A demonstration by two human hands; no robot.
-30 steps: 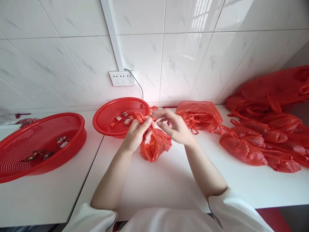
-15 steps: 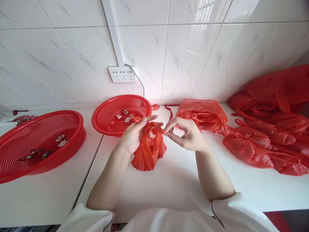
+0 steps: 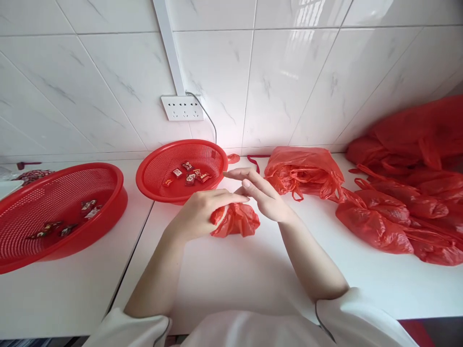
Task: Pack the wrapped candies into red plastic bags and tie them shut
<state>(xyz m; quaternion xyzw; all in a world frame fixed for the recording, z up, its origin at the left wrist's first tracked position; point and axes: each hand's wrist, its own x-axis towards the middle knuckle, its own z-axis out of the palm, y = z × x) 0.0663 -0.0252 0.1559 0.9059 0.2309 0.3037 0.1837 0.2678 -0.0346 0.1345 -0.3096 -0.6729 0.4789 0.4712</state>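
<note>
A bright reflection (image 3: 309, 8) shines on grey-veined white wall tiles (image 3: 213, 53) behind a white tabletop (image 3: 253, 279).

Left hand (image 3: 197, 213) now palm-down at the red bag (image 3: 238, 222); right fingers (image 3: 250, 176) straighter

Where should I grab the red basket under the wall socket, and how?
Probably by the left front of its rim, coming from the front left. The basket's thick rim gives fingers an edge to hook under. Behind it is the wall; the left hand and small red bag crowd its front right. Keep it level: wrapped pieces lie inside.
</note>
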